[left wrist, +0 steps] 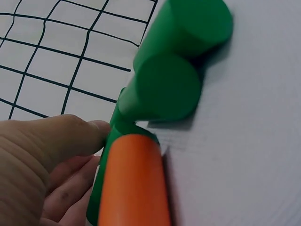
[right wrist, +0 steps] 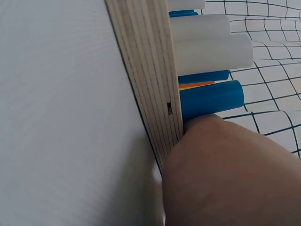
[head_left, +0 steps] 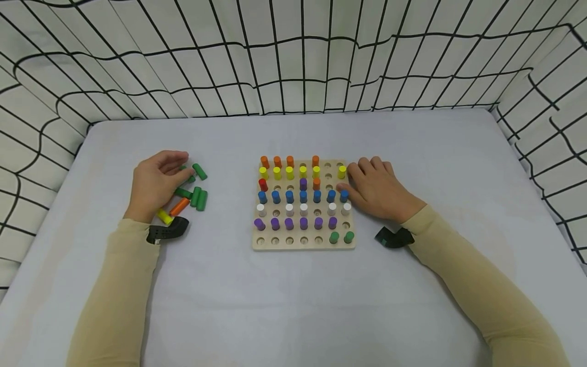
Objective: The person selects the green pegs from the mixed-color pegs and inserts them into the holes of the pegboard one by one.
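White table [head_left: 293, 300]: flat, faintly creased surface; carries all items listed below.
Pegboard [head_left: 303, 246]: light wood, square-cornered; lies flat near the centre of the clock face.
Paired green pegs [head_left: 202, 201]: lie on their sides, touching, at 9 o'clock from the pegboard.
Upper green peg [head_left: 199, 172]: lies apart, at 12 o'clock from the pair.
Inner green peg [head_left: 184, 193]: lies just beside the pair, toward 10 o'clock.
Orange peg [head_left: 179, 206]: lies at 8 o'clock from the pair.
Yellow peg [head_left: 163, 216]: lies near the orange peg, at its 8 o'clock.
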Demonstrator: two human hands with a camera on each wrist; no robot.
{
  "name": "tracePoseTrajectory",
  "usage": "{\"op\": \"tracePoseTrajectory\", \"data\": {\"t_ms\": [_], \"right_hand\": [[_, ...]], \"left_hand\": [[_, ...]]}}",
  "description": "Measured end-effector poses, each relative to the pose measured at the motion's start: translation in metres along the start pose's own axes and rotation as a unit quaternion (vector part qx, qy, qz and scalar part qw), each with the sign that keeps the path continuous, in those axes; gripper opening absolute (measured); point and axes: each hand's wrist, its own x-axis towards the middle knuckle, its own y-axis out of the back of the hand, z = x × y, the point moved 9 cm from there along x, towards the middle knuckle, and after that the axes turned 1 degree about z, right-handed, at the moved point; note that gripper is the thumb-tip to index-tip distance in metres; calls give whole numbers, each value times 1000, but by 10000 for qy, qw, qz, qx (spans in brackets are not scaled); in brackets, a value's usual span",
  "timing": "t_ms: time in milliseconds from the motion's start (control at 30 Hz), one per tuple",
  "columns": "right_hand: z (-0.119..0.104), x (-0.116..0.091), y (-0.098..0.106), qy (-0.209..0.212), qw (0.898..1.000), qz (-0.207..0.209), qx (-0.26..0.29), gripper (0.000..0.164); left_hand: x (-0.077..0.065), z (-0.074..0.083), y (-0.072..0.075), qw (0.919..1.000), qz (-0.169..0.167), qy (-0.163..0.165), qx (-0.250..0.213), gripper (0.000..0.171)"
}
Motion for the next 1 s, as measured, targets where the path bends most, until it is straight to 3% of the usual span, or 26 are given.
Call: {"op": "tracePoseTrajectory", "data": {"t_ms": [300, 567, 1000], "right_hand": [[0, 0, 0, -2, 10000, 31, 19, 49], [0, 0, 0, 22, 10000, 67, 29, 49], [0, 0, 0, 21, 10000, 30, 54, 49]], "left_hand": [[-2, 3, -1, 9983, -486, -161, 286, 55], [-4, 2, 0, 9958, -717, -83, 569, 58], [-4, 7, -4, 9967, -654, -191, 433, 56]]}}
